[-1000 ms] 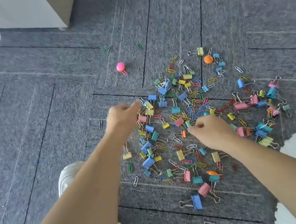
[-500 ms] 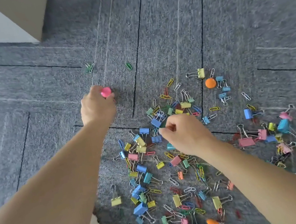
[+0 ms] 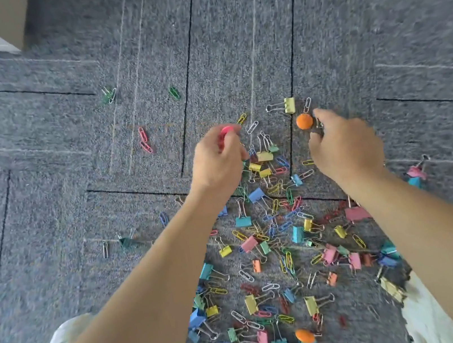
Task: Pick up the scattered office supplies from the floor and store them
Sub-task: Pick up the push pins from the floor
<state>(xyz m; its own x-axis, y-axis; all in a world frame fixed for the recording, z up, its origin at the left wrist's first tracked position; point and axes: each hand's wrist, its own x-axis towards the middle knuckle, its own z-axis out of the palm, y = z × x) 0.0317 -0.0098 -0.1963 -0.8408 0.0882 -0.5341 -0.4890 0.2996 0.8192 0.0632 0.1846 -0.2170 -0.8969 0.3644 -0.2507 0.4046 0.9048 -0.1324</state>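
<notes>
— What lies on the grey carpet-tile floor [image 3: 60, 197]?
— A scatter of coloured metal binder clips and wire paper clips [image 3: 276, 252], too many to count, and two orange round pins [image 3: 304, 121].
— The hands?
— Left hand [image 3: 218, 163] grips a pink round pin [image 3: 225, 131]; right hand [image 3: 346, 146], fingers parted, reaches beside one orange pin.

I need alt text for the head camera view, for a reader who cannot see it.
Two bare hands reach over colourful binder clips scattered on grey carpet. The left hand holds a pink ball; the right hand reaches with open fingers beside an orange ball.
</notes>
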